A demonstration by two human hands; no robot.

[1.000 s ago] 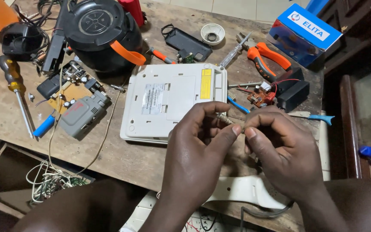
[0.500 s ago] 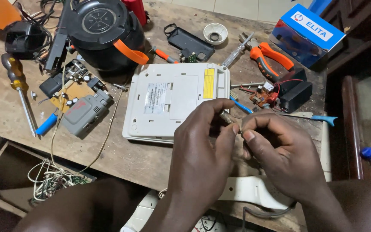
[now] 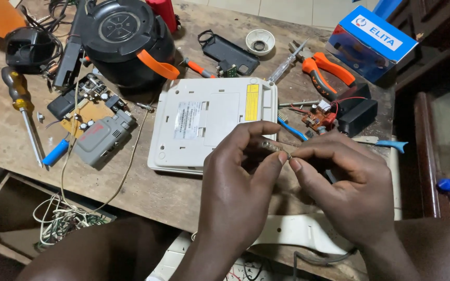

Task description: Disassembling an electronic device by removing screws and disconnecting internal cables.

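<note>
Barely shifted, left hand (image 3: 238, 182) and right hand (image 3: 342, 184) pinch a small metal part (image 3: 276, 147) near the white casing (image 3: 212, 122); steady fingertip work continues.

A repair workshop: worn wooden bench (image 3: 147, 198) strewn with pliers (image 3: 326, 70), screwdriver (image 3: 23, 109), circuit boards (image 3: 87, 106).
</note>
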